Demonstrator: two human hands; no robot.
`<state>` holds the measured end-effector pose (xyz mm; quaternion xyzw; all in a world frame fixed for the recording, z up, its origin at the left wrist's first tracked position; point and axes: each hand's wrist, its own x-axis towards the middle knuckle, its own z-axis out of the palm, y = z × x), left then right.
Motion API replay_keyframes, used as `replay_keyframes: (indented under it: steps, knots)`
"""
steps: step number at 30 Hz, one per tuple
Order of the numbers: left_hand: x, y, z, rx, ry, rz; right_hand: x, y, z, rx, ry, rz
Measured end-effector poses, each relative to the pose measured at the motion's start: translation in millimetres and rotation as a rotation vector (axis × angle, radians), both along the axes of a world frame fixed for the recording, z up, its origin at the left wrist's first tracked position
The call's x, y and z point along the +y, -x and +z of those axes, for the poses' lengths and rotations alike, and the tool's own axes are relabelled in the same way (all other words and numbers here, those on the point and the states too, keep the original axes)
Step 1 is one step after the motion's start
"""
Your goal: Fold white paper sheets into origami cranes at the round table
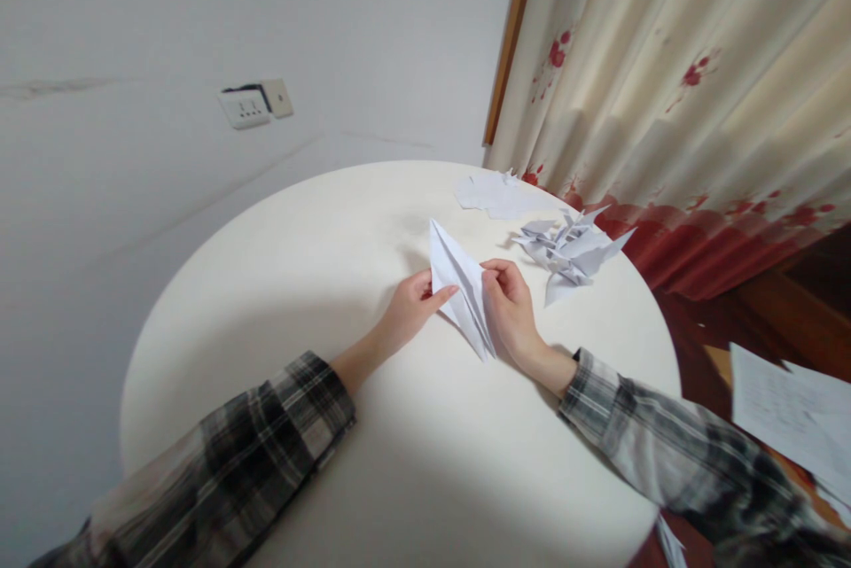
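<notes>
A folded sheet of white paper [453, 271], shaped like a long diamond with a slit down its middle, is held up over the round white table. On its left edge, my left hand [416, 304] pinches it, thumb on the front face and fingers behind. My right hand [511, 307] grips the opposite edge between thumb and curled fingers. The lower end of the paper splits into two narrow points. Part of the fingers of my left hand is hidden behind the paper.
A pile of folded paper pieces [572, 249] lies at the table's right edge, with flat white paper [495, 194] behind it. The round table [266, 258] stands by a wall with a socket [245, 108]. A curtain [665, 89] hangs at right; written sheets [784, 413] lie below.
</notes>
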<state>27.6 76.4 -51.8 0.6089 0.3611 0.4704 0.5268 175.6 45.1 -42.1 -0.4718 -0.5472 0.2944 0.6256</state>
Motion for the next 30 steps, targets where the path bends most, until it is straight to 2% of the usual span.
replay_keyframes:
  steps: [5, 10, 14, 18, 24, 30]
  knots:
    - [6, 0, -1.1, -0.099, -0.014, 0.097, 0, 0, 1.2, 0.049, -0.019, 0.041]
    - [8, 4, -0.2, -0.081, -0.001, 0.181, 0, -1, -1.0, 0.003, 0.002, 0.092]
    - [3, 5, 5.6, -0.069, -0.044, 0.158, 1, -1, -3.0, 0.002, 0.034, 0.103]
    - [0, 5, 10.2, -0.011, -0.056, 0.187, 1, -2, -3.5, 0.027, 0.061, 0.104]
    - [2, 7, 6.6, -0.135, 0.019, 0.101, 4, -1, -5.4, 0.111, 0.058, 0.132]
    - [1, 7, 8.6, -0.089, -0.015, 0.104, 5, -3, -8.8, 0.059, 0.059, 0.118]
